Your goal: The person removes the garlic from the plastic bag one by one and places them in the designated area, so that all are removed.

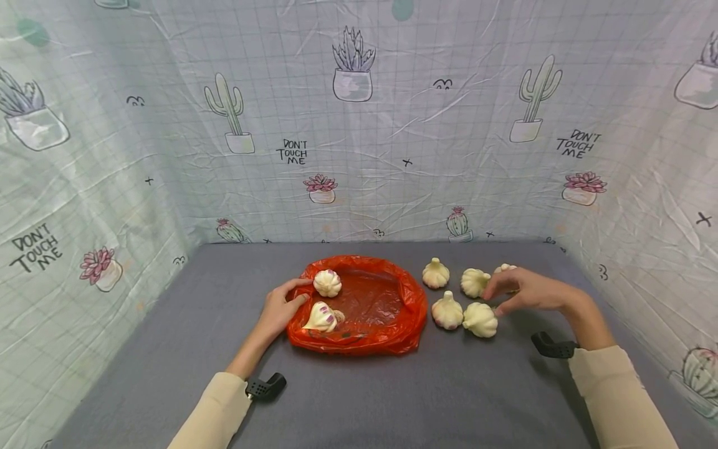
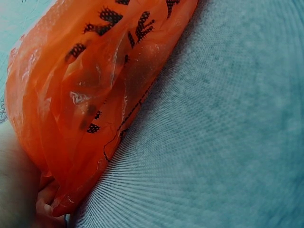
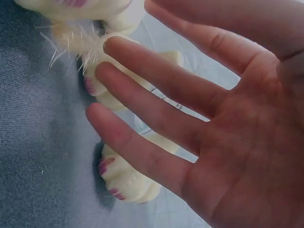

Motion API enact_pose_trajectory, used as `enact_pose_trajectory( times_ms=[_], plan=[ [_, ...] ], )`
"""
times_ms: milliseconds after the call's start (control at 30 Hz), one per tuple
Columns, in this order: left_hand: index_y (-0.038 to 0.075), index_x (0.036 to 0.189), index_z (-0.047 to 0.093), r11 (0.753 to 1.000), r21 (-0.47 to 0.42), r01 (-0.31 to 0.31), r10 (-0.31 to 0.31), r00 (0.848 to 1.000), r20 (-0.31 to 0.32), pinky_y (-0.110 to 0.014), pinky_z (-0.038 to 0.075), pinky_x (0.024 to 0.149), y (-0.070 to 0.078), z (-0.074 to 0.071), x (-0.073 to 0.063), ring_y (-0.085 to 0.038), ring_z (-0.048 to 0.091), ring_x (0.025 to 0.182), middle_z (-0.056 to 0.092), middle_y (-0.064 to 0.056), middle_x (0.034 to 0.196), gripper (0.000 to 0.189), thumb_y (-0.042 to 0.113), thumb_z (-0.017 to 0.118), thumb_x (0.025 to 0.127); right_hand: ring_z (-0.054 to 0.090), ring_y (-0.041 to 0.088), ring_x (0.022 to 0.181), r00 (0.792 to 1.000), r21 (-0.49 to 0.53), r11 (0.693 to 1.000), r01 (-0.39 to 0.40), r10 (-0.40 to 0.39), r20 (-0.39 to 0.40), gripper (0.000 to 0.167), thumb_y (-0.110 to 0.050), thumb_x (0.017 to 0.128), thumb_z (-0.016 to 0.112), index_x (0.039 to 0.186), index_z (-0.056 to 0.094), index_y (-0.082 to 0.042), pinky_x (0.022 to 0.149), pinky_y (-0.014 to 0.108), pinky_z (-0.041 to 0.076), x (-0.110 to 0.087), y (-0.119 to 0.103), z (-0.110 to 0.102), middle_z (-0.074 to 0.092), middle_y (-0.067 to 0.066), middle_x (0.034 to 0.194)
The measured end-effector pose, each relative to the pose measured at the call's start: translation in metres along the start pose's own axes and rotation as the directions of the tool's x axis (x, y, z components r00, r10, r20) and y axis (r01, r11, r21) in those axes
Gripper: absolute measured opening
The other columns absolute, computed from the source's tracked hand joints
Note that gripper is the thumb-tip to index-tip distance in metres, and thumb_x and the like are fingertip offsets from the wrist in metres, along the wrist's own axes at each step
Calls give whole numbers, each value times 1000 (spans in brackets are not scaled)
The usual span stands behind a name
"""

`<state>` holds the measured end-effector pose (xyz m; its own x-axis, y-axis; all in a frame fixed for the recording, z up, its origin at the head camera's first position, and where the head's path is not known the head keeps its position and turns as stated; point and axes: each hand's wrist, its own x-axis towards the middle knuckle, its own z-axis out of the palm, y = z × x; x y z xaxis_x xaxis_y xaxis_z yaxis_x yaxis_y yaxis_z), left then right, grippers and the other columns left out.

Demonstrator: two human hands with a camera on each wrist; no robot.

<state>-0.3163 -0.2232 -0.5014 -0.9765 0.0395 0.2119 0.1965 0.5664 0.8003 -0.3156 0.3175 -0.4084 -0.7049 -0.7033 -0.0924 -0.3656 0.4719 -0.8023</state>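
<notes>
A red plastic bag point(image 1: 415, 305) lies spread with its mouth up, and two garlic bulbs point(image 1: 327, 283) sit inside it at the left. My left hand point(image 1: 280, 310) holds the bag's left rim between thumb and fingers. In the left wrist view the bag point(image 2: 95, 95) covers most of those fingers. To the right of the bag, my right hand point(image 1: 527, 292) reaches over a group of several garlic bulbs point(image 1: 447, 310). Its fingertips are close to the nearest bulb point(image 1: 480, 320). The right wrist view shows the fingers point(image 3: 156, 107) spread and straight, with bulbs behind them.
A grey cloth point(image 1: 359, 399) covers the table. Behind and at both sides hangs a pale curtain point(image 1: 392, 125) printed with potted cacti. One bulb point(image 1: 505, 268) at the back right is partly hidden by the right hand.
</notes>
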Motion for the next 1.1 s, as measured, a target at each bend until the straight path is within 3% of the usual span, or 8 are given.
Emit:
enact_pose_trajectory(
  times_ms=[167,400,567,767,900,1100],
  plan=[
    [17,133,71,1000,2,0,0,1000,-2,-56,41,116,0,-2,0,-36,54,139,62,-16,145,36,13,67,97,70,13,114,999,-10,1000,-30,30,24,33,-13,90,79,118,68,0,87,28,58,4,-3,2,66,22,124],
    [18,133,71,1000,10,-1,1,1000,-5,-56,41,116,-2,-4,0,-37,53,141,61,-16,146,36,13,68,97,69,23,117,999,-51,998,-37,38,34,43,-15,90,79,126,65,3,90,31,58,5,-6,1,66,23,128],
    [18,133,70,1000,12,-1,1,1000,-5,-57,40,116,-2,-6,0,-37,52,141,61,-16,147,37,13,67,97,68,20,118,999,-56,997,-49,50,18,48,-15,90,79,130,62,6,89,30,59,-1,-18,-1,63,28,130],
    [16,132,71,1000,10,-18,18,1000,-6,-56,41,116,0,-5,1,-37,54,140,63,-16,144,36,12,69,96,66,6,115,998,-146,989,-6,-3,-64,33,-19,95,74,126,68,-9,92,31,59,-8,-45,0,68,17,126],
    [17,132,71,1000,3,-20,20,1000,2,-56,40,117,0,-2,1,-37,53,141,63,-16,144,36,13,69,96,67,5,110,987,-204,979,25,-57,-150,24,-20,98,71,122,70,-18,91,30,59,8,-65,8,72,4,120],
    [17,132,71,1000,-14,-12,12,1000,-1,-57,39,118,0,0,1,-37,51,142,62,-16,145,36,13,69,96,71,19,112,974,-263,965,22,-81,-213,25,-26,102,67,124,69,-15,93,39,59,64,-104,18,75,3,120]
  ],
)
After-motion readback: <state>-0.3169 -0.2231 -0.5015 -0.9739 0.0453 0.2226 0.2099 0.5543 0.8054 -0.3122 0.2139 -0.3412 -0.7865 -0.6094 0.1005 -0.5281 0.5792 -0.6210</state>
